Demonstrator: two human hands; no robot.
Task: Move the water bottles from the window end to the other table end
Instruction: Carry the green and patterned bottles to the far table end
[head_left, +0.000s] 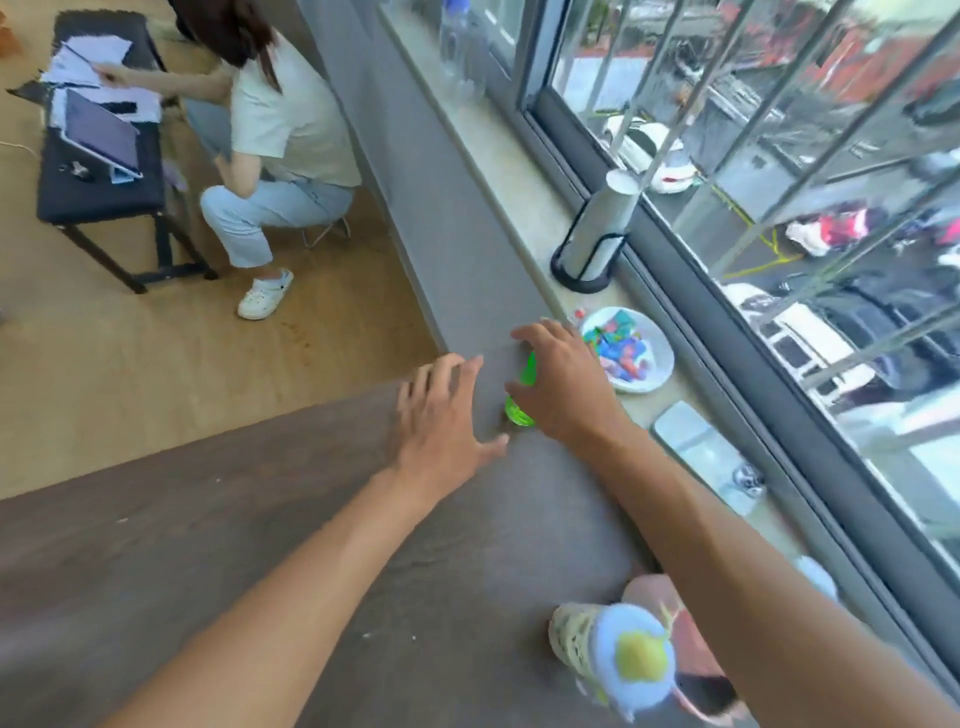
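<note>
Barely started, going for the green bottle at the window end

My right hand (558, 384) is curled around the green bottle (522, 400), mostly hiding it, so I can't tell if the grip is closed; left hand (441, 415) is spread wide just beside it over the bench (260, 545). Another clear bottle (460, 52) sits blurry on the sill; the far end is out of view.

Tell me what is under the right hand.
Under the right hand a green bottle shows near the table's window end. Only its lower part and a green strip are visible; the hand covers its top.
</note>
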